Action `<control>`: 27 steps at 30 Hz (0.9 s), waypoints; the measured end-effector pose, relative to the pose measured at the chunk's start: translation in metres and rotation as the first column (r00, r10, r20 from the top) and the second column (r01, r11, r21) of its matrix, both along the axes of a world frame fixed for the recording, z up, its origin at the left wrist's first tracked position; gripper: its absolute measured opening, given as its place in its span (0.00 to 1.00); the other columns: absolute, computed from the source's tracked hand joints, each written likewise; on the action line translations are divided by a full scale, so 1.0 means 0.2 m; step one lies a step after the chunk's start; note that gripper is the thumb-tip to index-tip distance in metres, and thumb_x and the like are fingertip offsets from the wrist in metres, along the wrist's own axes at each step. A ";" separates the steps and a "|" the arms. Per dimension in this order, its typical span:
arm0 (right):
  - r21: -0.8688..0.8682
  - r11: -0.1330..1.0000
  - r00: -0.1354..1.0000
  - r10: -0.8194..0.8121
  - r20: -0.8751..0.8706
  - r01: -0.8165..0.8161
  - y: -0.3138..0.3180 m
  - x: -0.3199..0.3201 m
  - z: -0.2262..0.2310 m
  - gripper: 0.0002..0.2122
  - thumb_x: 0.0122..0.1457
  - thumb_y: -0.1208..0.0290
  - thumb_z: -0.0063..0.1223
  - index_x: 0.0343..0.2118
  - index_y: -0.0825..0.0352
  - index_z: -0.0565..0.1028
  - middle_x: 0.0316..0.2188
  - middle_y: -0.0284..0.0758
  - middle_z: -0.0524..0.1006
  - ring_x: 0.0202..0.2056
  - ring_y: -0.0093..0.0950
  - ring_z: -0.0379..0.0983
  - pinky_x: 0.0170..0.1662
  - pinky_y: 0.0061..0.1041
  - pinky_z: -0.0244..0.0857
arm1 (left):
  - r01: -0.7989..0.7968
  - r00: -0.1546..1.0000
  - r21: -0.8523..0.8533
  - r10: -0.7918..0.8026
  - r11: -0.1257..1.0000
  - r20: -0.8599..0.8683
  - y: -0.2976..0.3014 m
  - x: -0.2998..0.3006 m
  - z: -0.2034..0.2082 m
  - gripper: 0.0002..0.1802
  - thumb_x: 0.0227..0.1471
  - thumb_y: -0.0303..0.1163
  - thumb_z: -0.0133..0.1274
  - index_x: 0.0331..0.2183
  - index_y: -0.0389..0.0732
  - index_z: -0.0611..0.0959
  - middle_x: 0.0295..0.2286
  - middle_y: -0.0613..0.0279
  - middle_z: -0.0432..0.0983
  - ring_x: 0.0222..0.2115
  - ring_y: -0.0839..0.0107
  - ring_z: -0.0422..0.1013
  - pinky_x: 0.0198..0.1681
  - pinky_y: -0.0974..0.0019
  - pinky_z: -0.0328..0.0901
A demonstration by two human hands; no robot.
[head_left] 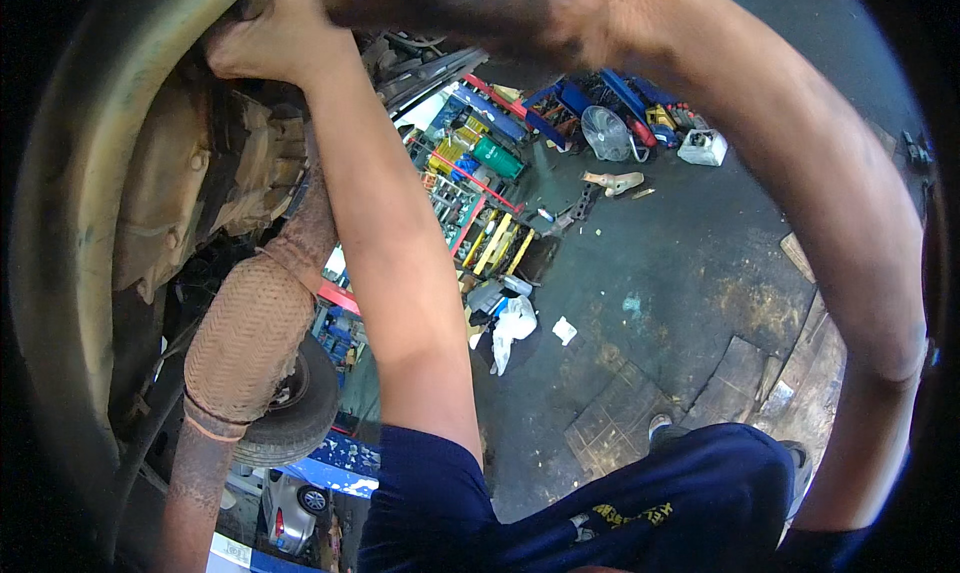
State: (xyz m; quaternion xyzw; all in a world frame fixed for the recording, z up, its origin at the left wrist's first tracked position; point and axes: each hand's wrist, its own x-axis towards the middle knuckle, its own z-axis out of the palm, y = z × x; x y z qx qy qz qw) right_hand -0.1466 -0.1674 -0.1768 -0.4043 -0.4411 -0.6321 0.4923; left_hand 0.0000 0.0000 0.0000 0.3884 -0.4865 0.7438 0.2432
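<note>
Both my arms reach up to the underside of a vehicle. My left hand [275, 38] is closed at the top left, by a dirty metal housing [165, 188] with bolts. Its fingers curl out of sight, and what they grip is hidden. My right hand [480, 8], dark and smeared by motion, comes across the upper edge close to the left one; its fingers cannot be made out. Below my left hand hangs a rusty exhaust pipe with a braided flex section [250, 328]. A pale curved beam [60, 273] runs along the left rim.
Below lies a dark, stained floor [690, 273]. Shelves with coloured bins [490, 238] stand beyond my left arm. A fan [605, 133] and a white container [703, 147] are farther off. A tire [300, 413] and a silver car [290, 513] show at lower left.
</note>
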 end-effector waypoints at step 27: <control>-0.043 0.983 0.971 -0.167 0.169 0.177 0.05 0.20 0.05 0.09 0.46 0.68 0.61 0.27 0.68 0.78 0.23 0.43 0.79 0.28 0.41 0.78 0.35 0.35 0.73 | -0.333 0.902 -0.122 0.353 0.935 0.249 -0.05 -0.10 -0.17 0.09 0.38 0.17 0.67 0.22 0.21 0.82 0.22 0.52 0.81 0.23 0.73 0.71 0.27 0.55 0.67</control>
